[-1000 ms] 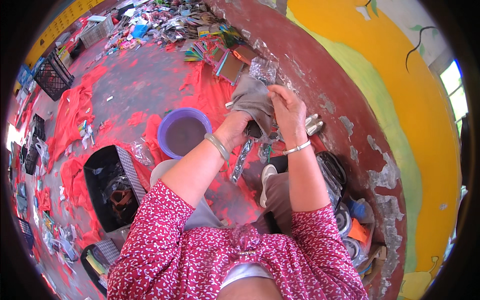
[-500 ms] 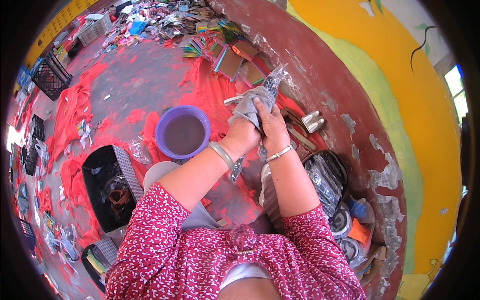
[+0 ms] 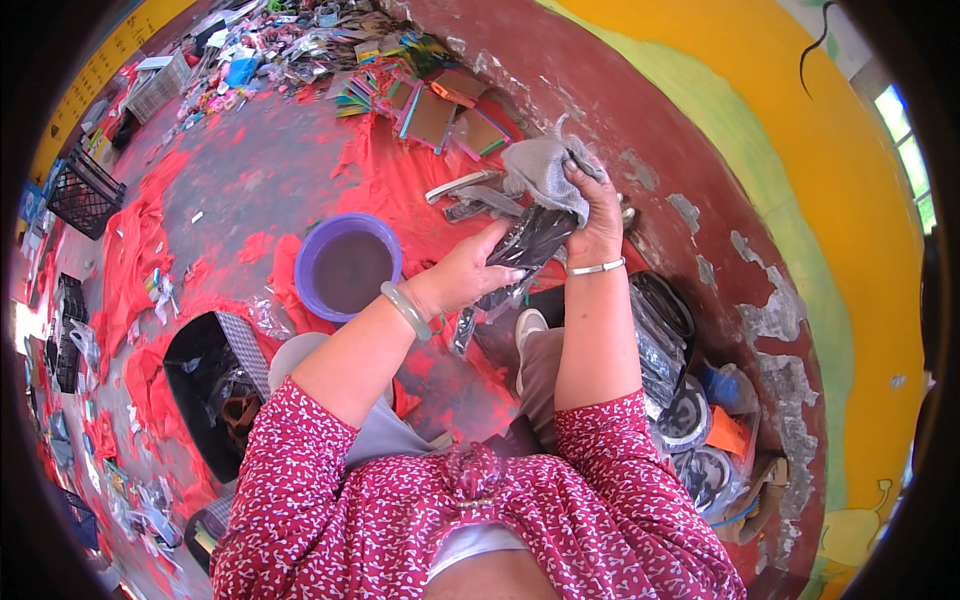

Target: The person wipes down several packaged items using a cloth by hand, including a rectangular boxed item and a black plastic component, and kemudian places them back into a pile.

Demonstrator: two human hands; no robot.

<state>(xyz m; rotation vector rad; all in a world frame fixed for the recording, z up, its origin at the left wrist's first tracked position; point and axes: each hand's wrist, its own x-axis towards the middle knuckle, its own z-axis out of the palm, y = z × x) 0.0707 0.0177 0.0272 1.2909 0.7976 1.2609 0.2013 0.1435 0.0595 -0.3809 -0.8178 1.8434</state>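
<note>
Person is sitting on the floor, wiping a dark glossy item w/ a grey cloth (image 3: pixel 545 172). Step in hand, by my read: the wiping/cleaning pass on that item, mid-way, not at its start or end.

Left hand (image 3: pixel 465 275) is gripping the lower end of the dark glossy item (image 3: pixel 527 245), fingers curled shut round it, thumb on top. Item looks like a black shoe or sandal piece; can't tell exactly. It's running diagonally up-right from the left palm to under the cloth.

Right hand (image 3: pixel 598 215) is closing tight on the cloth, bunching it & pressing it against the item's upper end. So the cloth is sitting just above & touching the item, right hand over both; item is bridging the two hands, in front of the chest, above the knee (image 3: pixel 535 370).

Purple basin (image 3: pixel 348 268) w/ murky water is standing on the floor just left of the left forearm, near but not touching. Black crate (image 3: pixel 205 385) is lying further down-left. Pile of dark items in clear bags (image 3: pixel 665 350) is sitting by the right elbow, against the red-brown wall base (image 3: pixel 700 160).

Next move, judging only: it's calling for a firm left-hand hold while the cloth is dragging along the surface, prob. turning the item to reach the unwiped side. Risk: a glossy surface slipping in the grip.
</note>
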